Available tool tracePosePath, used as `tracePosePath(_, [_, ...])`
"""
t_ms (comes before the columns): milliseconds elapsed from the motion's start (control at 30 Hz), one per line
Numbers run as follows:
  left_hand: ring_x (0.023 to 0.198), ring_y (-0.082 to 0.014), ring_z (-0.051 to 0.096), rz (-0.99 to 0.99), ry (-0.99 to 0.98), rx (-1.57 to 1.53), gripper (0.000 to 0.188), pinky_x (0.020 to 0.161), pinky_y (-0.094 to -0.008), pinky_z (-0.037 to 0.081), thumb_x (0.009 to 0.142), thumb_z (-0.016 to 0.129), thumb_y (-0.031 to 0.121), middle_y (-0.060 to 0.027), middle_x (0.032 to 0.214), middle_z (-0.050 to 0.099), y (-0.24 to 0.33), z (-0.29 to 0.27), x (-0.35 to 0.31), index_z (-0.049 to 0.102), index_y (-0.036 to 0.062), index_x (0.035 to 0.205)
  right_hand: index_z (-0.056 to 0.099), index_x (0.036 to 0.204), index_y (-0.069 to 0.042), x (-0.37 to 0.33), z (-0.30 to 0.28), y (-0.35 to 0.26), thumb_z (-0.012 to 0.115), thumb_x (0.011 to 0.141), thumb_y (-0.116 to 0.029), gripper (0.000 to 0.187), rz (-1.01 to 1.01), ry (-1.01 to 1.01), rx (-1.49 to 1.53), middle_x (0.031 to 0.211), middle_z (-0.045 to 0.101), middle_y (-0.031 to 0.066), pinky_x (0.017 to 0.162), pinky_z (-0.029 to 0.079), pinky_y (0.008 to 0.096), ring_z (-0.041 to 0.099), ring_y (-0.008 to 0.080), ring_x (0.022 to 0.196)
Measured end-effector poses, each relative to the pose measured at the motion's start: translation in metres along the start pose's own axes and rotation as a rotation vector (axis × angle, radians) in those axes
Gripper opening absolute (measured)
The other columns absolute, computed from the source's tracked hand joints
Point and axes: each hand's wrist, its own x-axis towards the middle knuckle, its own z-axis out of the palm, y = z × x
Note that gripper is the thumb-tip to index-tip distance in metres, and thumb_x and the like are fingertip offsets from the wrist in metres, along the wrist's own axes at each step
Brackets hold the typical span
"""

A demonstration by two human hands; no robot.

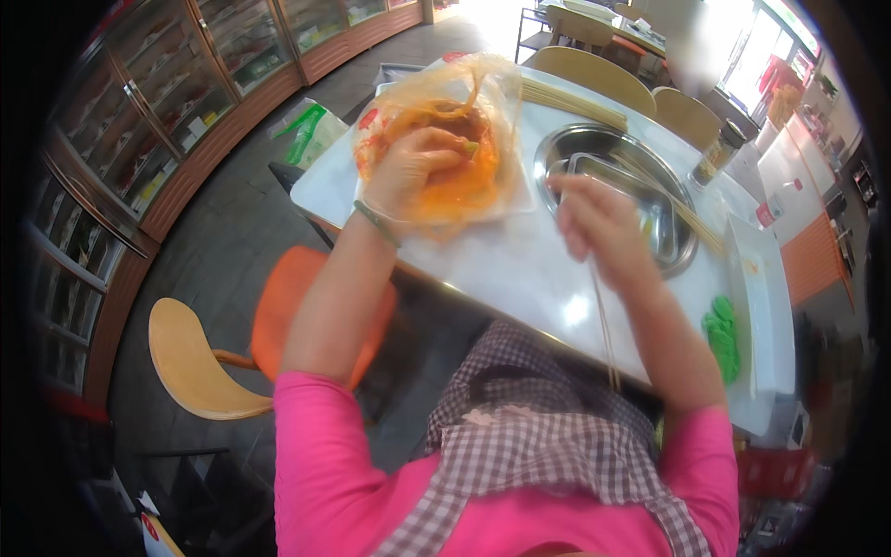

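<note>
My left hand (422,167) is over a clear plastic bag (501,93) of orange-red, wet food (455,195), with its fingers pinched. At the fingertips shows a small yellow-green piece of food (471,148). The bag rests on a white tray (520,200) on the table. To the right, my blurred right hand (599,227) is closed on thin wooden skewers (603,325), which slant down past the table's near edge. Just beyond that hand stands a round metal basin (549,148) with a rectangular metal pan (666,243) in it. More skewers (691,218) lie across them.
A bundle of skewers (575,100) lies at the table's far side. Toward the right are a lidded jar (719,153), a bunched green cloth or glove (721,339) and a long white tray (766,325). An orange chair (311,297) stands left, before glass-door cabinets (176,84).
</note>
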Motion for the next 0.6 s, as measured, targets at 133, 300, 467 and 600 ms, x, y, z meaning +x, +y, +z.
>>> tracePosePath(133, [0.097,-0.0222,0.072,0.008,0.006,0.012,0.011,0.088,-0.0307,0.06,0.092,0.065,0.0,-0.0105,0.106,0.07,-0.002,0.001,0.0,0.067,0.0028,0.102,0.062,0.124,0.005,0.014,0.019,0.033,0.05,0.103,-0.01,0.029,0.131,-0.116,-0.06,0.078,0.06,0.0024,0.051,0.042,0.0203,0.051,0.0055,0.058])
tracePosePath(300, [0.096,-0.0218,0.072,-0.021,-0.004,0.011,0.011,0.086,-0.0294,0.06,0.091,0.066,0.001,-0.0102,0.104,0.07,0.0,0.005,-0.001,0.067,0.0032,0.102,0.064,0.122,0.004,0.027,0.026,0.049,0.055,0.102,-0.013,0.027,0.134,-0.125,-0.06,0.078,0.061,0.0029,0.05,0.043,0.0201,0.051,0.0057,0.056])
tracePosePath(467, [0.096,-0.0216,0.072,-0.031,-0.012,-0.007,0.011,0.085,-0.0286,0.06,0.091,0.067,0.001,-0.01,0.104,0.07,0.002,0.014,-0.005,0.067,0.0035,0.102,0.063,0.121,0.004,0.028,0.031,0.056,0.053,0.102,-0.011,0.027,0.157,-0.103,-0.043,0.077,0.06,0.0026,0.05,0.043,0.0204,0.051,0.0061,0.057])
tracePosePath(600, [0.099,-0.0215,0.072,-0.031,-0.024,-0.01,0.011,0.086,-0.0286,0.06,0.092,0.066,0.003,-0.0094,0.105,0.07,0.0,0.012,-0.005,0.067,0.0038,0.103,0.062,0.121,0.005,0.03,0.032,0.058,0.05,0.102,-0.008,0.026,0.148,-0.094,-0.045,0.077,0.059,0.0023,0.05,0.042,0.0212,0.051,0.0065,0.057])
